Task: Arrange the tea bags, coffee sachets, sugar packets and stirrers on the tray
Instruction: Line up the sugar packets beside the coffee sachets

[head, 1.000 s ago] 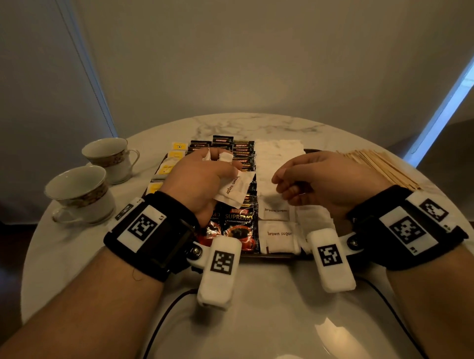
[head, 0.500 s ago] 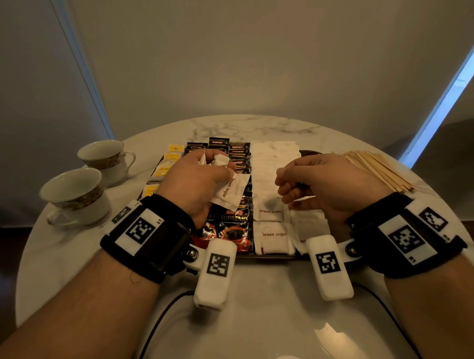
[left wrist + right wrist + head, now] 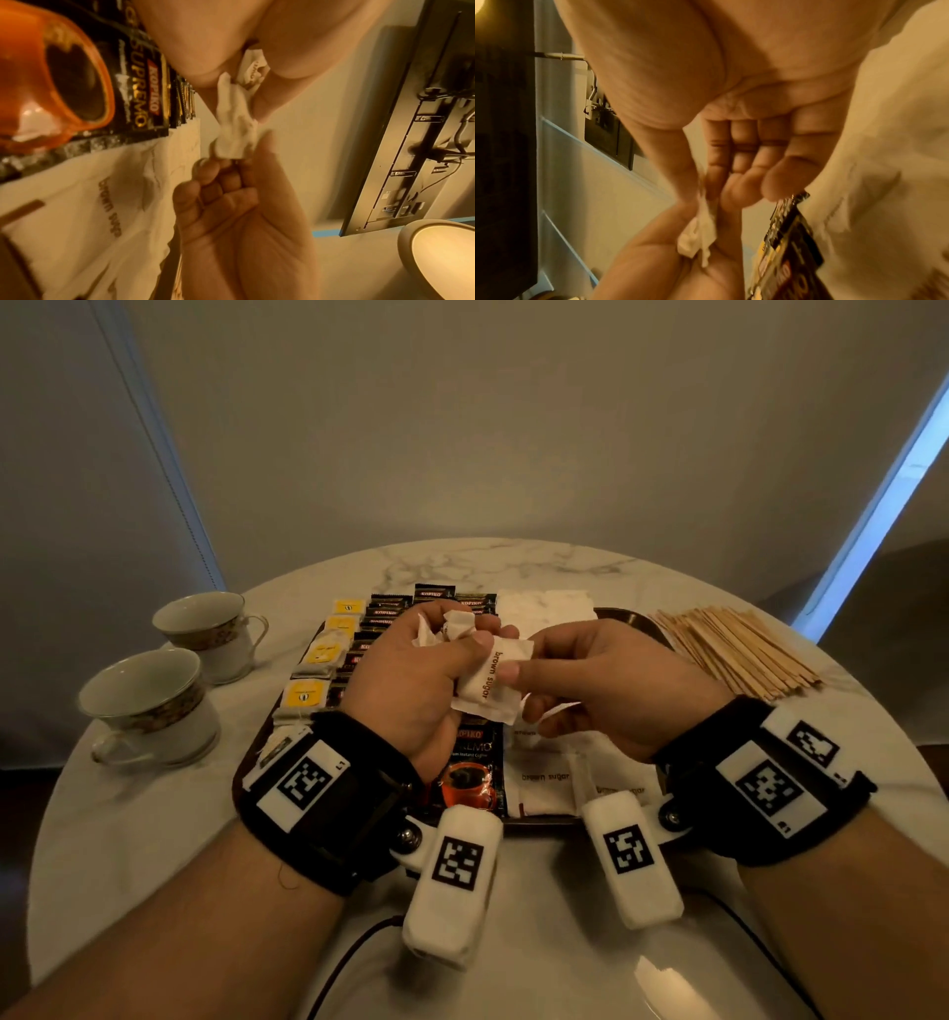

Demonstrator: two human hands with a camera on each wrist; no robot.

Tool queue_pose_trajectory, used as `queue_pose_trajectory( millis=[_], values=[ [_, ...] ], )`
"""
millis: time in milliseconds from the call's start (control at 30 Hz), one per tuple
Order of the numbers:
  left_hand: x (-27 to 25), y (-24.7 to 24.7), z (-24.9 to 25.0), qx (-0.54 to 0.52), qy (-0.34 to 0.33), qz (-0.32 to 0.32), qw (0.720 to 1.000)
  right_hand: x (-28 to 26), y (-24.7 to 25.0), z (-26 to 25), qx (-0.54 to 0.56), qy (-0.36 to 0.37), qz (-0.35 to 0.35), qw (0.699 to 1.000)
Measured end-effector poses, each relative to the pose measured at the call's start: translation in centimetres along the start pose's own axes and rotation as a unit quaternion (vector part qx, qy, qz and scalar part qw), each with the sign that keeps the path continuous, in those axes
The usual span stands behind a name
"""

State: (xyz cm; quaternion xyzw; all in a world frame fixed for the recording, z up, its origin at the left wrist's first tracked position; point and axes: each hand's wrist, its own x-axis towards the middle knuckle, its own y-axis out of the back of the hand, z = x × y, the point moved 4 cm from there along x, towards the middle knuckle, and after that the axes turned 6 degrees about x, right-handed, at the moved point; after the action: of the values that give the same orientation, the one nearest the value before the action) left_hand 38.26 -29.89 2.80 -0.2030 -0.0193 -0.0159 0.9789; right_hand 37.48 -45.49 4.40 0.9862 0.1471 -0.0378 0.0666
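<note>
My left hand (image 3: 462, 636) grips a small bunch of white brown sugar packets (image 3: 488, 683) above the dark tray (image 3: 626, 617). My right hand (image 3: 513, 685) meets it and pinches the front packet's edge between thumb and forefinger. The left wrist view shows the crumpled packets (image 3: 236, 130) between both hands; in the right wrist view the packets (image 3: 700, 237) are pinched the same way. On the tray lie a column of yellow tea bags (image 3: 313, 693), black coffee sachets (image 3: 470, 773) and sugar packets (image 3: 544, 778). The wooden stirrers (image 3: 734, 654) lie in a pile on the table right of the tray.
Two gold-rimmed teacups (image 3: 149, 706) (image 3: 210, 629) stand on the round marble table (image 3: 128, 839) left of the tray. A black cable (image 3: 349, 963) runs across the near table surface. A wall stands close behind the table.
My right hand moved left from above the tray's sugar column to the packets in my left hand and pinched one. The left hand kept its hold and rose slightly.
</note>
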Motion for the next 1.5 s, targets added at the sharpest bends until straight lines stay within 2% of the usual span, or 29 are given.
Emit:
queue_pose_trajectory(
  millis=[133,233,433,567,667,800,967,1133,1500],
  values=[
    [0.0,0.4,0.0,0.022,-0.013,0.012,1.000,0.2,0.3,0.2,0.061,0.038,0.054,0.996],
    [-0.1,0.6,0.1,0.066,-0.011,-0.004,0.998,0.4,0.6,0.5,0.114,0.046,0.077,0.990],
    [-0.9,0.0,0.1,0.131,0.021,-0.048,0.990,0.2,0.7,0.3,0.070,0.118,0.095,0.986],
    [-0.9,0.1,0.2,0.142,0.019,-0.026,0.989,-0.3,0.5,0.3,0.039,0.105,0.068,0.991],
    [-1.1,-0.1,0.2,0.129,0.036,-0.036,0.990,-0.5,1.4,0.2,0.092,0.107,0.108,0.984],
    [-1.4,-0.5,0.0,0.157,0.041,-0.059,0.985,-1.2,2.6,1.0,0.137,0.058,0.127,0.981],
    [-1.1,0.1,0.5,0.152,0.037,-0.030,0.987,-3.2,5.5,2.7,0.016,-0.042,0.195,0.980],
    [-1.0,0.3,0.8,0.141,0.037,-0.017,0.989,-3.9,6.6,3.6,0.002,-0.099,0.236,0.967],
    [-1.1,0.6,1.1,0.133,0.036,0.002,0.990,-3.9,7.1,5.0,-0.009,-0.140,0.260,0.955]
  ],
)
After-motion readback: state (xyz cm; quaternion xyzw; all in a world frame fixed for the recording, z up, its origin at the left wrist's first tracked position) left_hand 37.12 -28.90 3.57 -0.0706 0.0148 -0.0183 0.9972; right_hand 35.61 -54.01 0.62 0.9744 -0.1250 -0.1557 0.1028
